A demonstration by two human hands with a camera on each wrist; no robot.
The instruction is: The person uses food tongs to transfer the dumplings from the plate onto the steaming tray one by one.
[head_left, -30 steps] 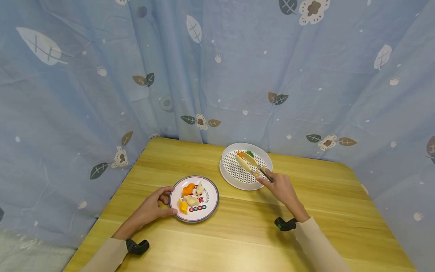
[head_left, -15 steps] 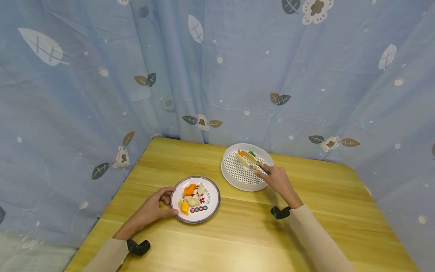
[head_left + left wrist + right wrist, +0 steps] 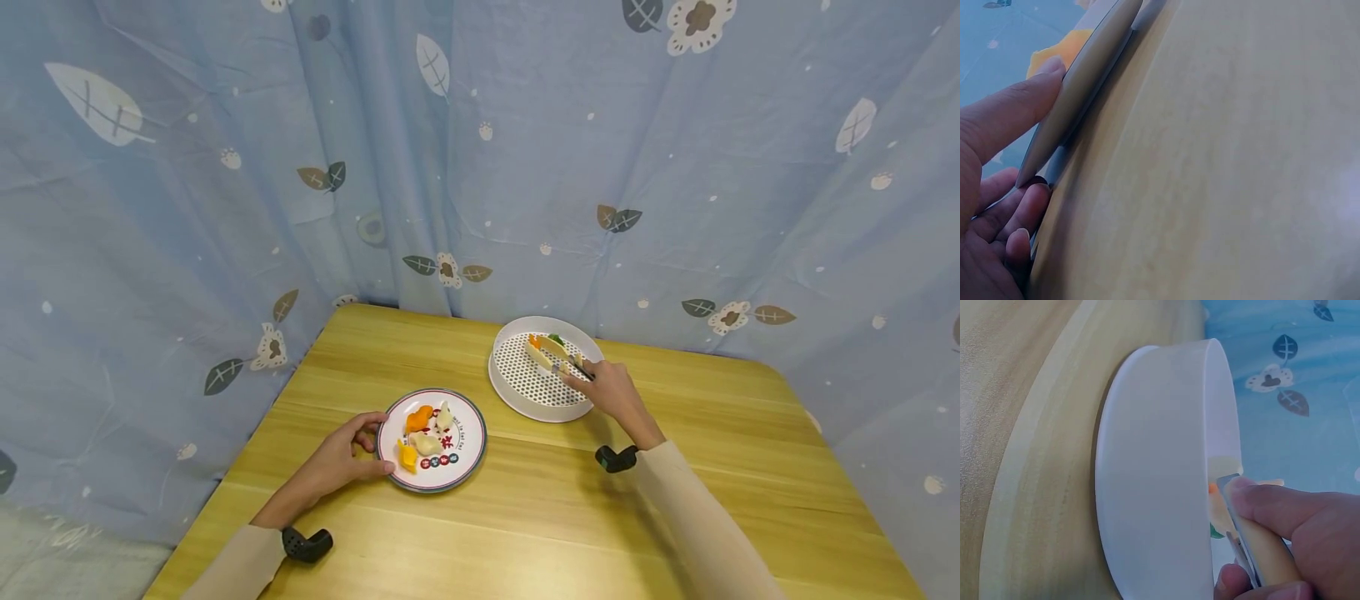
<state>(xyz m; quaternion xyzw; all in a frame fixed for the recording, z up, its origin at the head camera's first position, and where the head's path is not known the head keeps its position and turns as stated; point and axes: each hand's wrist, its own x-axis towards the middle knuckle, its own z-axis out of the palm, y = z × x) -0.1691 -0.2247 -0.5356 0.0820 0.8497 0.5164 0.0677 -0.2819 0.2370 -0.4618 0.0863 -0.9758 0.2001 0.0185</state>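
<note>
plate [image 3: 467, 437] pinched at the rim by left fingers [image 3: 363, 419], tongs [image 3: 538, 357] pinched by right fingers [image 3: 1272, 505], held over sieve [image 3: 1154, 469] off beyond plate's right

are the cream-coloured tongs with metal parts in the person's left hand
No, the right hand grips the tongs, while the left hand touches the edge of the round white plate with a dark rim.

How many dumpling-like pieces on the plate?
4 on the plate, in the head view: orange piece upper left, yellow piece lower left, first pale piece upper right, second pale piece near the middle. None looks hidden.
</note>
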